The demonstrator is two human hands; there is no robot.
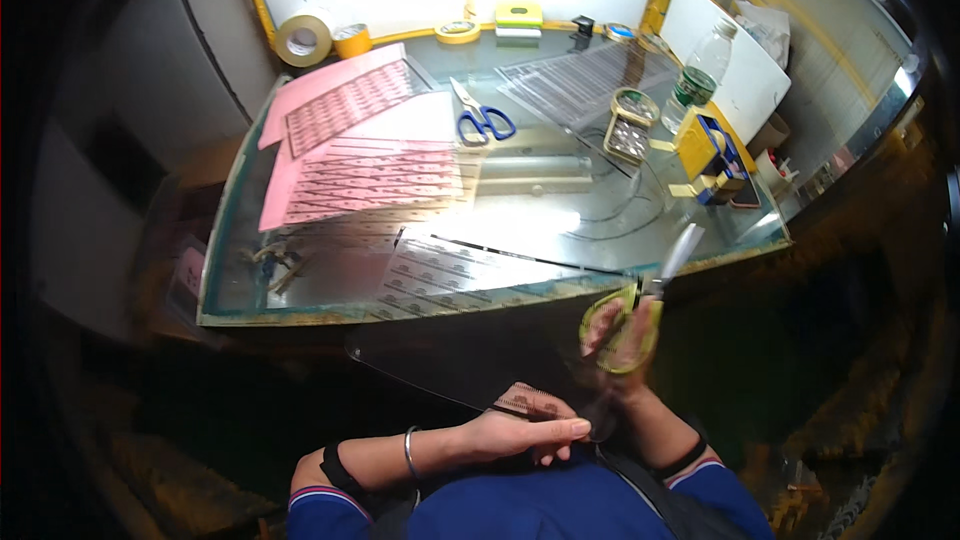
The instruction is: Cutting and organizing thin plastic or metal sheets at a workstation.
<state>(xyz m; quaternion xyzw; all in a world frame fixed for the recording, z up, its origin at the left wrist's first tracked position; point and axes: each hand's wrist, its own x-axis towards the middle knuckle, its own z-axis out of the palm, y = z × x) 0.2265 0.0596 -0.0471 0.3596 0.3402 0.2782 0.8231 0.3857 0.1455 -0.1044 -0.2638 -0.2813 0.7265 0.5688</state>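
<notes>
Left hand (522, 430): printed film (450, 275), near end pinched | right hand (630, 345): yellow-handled scissors (654, 288)

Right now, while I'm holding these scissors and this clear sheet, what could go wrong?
The clear printed sheet spans the table edge to your left hand, so it might crease or slip there. The yellow-green scissors in your right hand appear close to it, so a careless turn could nick or scratch it.
</notes>
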